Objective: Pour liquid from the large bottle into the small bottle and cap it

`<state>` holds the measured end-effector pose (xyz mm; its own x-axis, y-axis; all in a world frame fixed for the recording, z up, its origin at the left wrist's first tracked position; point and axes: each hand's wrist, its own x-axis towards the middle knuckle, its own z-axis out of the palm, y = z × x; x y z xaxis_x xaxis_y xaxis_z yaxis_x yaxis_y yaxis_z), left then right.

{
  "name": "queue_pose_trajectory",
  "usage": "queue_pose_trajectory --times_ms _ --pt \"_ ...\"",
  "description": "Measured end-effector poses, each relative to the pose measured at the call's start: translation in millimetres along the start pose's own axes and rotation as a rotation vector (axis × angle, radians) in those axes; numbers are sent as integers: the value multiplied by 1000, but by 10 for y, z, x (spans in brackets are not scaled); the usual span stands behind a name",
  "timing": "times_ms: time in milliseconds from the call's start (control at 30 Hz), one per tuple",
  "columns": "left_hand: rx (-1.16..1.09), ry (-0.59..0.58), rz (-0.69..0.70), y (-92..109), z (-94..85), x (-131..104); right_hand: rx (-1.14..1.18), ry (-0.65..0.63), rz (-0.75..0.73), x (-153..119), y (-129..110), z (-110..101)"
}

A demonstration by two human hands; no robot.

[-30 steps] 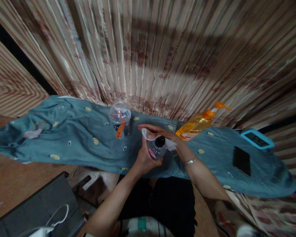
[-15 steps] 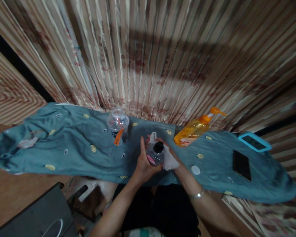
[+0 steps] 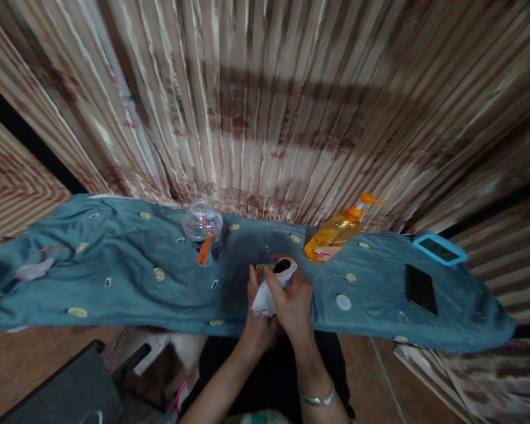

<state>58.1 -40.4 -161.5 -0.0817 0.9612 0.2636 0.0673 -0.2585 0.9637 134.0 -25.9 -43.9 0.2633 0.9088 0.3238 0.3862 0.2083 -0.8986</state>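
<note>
Close to the front edge of the cloth-covered surface, a bottle with a black cap is held between my two hands. My left hand is closed around the bottle's lower left side, with its thumb pointing up. Over the bottle's near side, my right hand presses a white cloth, its fingers wrapped about the right side and top. Most of the bottle is hidden by the cloth and fingers. A clear, wide-bodied plastic jar with an orange label stands to the left of my hands.
Right of my hands a pump bottle of orange liquid stands upright. A white round lid, a black phone and a blue-framed device lie further right. A crumpled pale cloth is at the far left. Striped curtains hang behind.
My right hand has brought the white cloth from the bottle's right side across its top and near side. The bottle is now mostly covered. The camera view has shifted slightly.
</note>
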Motion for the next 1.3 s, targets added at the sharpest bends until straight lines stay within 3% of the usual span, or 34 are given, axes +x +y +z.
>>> queue_pose_trajectory --times_ms 133,300,433,567,700,800,900,1100,1200,1300 --pt "-20 -7 14 114 -130 16 8 -22 -34 1 92 -48" --pt "-19 -18 -10 185 -195 138 79 -28 -107 -95 374 -48" --pt "8 -59 -16 179 -219 200 158 19 -25 -188 539 -49" --pt "38 -77 19 159 -251 206 254 12 33 -102 319 -148" --pt "49 -90 44 125 -250 183 234 -115 -71 128 -76 -164" --pt "9 -88 37 98 -237 170 133 -151 -103 218 -170 -95" --pt "3 -91 35 89 -229 161 79 -101 -93 169 -51 -56" --pt "-78 -127 -45 159 -224 174 114 -37 -66 -139 450 -20" --pt "-79 -149 -74 197 -229 194 158 -13 -8 -307 688 38" --pt "-46 -137 -66 191 -233 197 195 -5 77 -399 772 41"
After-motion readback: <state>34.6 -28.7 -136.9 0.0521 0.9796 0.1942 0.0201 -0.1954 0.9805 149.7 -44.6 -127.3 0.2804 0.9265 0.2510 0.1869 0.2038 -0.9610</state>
